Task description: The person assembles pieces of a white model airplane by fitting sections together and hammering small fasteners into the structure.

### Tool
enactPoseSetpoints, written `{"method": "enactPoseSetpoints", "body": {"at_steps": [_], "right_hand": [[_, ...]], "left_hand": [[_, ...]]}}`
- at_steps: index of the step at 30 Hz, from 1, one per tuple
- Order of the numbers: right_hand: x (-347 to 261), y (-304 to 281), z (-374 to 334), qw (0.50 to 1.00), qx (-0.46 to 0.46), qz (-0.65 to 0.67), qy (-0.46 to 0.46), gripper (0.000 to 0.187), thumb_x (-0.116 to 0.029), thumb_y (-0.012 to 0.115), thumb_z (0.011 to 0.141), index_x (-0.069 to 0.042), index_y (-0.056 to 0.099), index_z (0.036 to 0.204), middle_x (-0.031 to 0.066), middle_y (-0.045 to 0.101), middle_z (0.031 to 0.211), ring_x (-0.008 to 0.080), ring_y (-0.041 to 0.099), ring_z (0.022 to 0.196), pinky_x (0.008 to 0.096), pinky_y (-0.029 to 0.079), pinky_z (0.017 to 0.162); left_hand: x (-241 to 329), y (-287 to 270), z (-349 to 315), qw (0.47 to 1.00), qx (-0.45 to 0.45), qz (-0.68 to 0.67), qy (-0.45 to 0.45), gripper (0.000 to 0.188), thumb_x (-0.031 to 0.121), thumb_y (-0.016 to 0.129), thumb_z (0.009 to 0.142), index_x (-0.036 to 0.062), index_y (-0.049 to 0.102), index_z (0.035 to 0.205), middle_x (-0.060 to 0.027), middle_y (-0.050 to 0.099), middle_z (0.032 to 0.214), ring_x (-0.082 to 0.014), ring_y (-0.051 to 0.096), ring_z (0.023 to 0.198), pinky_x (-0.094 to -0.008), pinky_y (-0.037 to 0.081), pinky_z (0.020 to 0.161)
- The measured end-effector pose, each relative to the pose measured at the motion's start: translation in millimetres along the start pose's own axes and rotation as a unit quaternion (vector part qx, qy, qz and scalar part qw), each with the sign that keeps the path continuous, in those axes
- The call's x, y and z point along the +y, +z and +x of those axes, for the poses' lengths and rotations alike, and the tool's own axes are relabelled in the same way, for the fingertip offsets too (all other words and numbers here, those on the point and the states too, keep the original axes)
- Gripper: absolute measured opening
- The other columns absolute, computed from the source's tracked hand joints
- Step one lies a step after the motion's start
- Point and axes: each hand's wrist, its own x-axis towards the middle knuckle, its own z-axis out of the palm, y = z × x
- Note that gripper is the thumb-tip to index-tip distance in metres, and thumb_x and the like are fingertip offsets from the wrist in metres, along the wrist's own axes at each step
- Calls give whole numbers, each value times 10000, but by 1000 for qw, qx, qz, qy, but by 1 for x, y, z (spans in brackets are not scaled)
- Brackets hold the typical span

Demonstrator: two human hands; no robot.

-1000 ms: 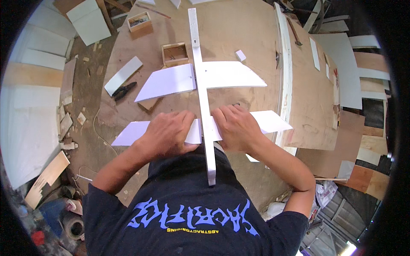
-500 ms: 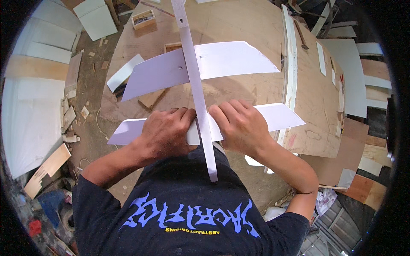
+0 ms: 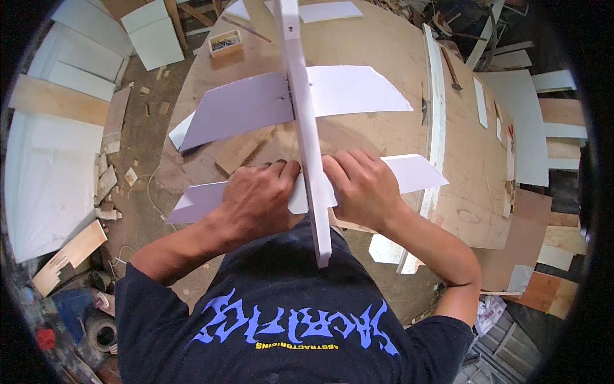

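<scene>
A white wooden piece is raised in front of my body: one long narrow upright board (image 3: pixel 307 137) with boards sticking out on both sides. My left hand (image 3: pixel 261 195) is closed round the nearer cross board (image 3: pixel 416 173), just left of the upright. Close by on the other side, my right hand (image 3: pixel 363 189) grips the same board. Farther along, a wider white panel (image 3: pixel 358 91) reaches out right and left of the upright. Small dark holes or fastener marks show near that joint and at the upright's far end. The upright's near end hangs over my dark shirt.
Beneath lies a large plywood work table (image 3: pixel 384 38). On it are a small wooden box of metal fasteners (image 3: pixel 225 43), a hammer (image 3: pixel 451 67), a long white strip (image 3: pixel 437 109) and loose white boards. Wood scraps (image 3: pixel 131 176) litter the floor at left, beside stacked white panels (image 3: pixel 57 160).
The white piece has turned and tilted slightly, its far end shifting right, so more of the upright's side shows. Both hands keep their grip on the nearer cross board.
</scene>
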Motion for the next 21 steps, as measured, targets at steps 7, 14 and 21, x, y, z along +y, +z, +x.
{"method": "enactPoseSetpoints", "body": {"at_steps": [7, 14, 21], "right_hand": [[6, 7, 1, 1000, 13, 2, 0, 333, -241, 755, 796, -64, 631, 1050, 89, 620, 876, 286, 633, 809, 400, 513, 741], [3, 6, -4, 998, 40, 42, 21, 400, -286, 790, 770, -75, 646, 1078, 90, 639, 893, 285, 656, 843, 402, 521, 760], [3, 12, -17, 996, 45, 47, 56, 459, -273, 809, 749, -67, 667, 1133, 98, 666, 959, 297, 682, 915, 399, 540, 816]], "left_hand": [[-1, -1, 8, 1000, 8, 10, 17, 635, 445, 892, 722, -12, 640, 1083, -199, 730, 933, -382, 755, 819, -463, 617, 696], [-5, 5, 6, 999, 19, 21, 27, 709, 434, 897, 716, -19, 610, 1180, -200, 720, 957, -385, 750, 863, -471, 608, 714], [-8, -17, 4, 990, 57, 18, 124, 622, 498, 838, 809, -2, 633, 1118, -193, 741, 956, -394, 746, 846, -482, 582, 750]]}}
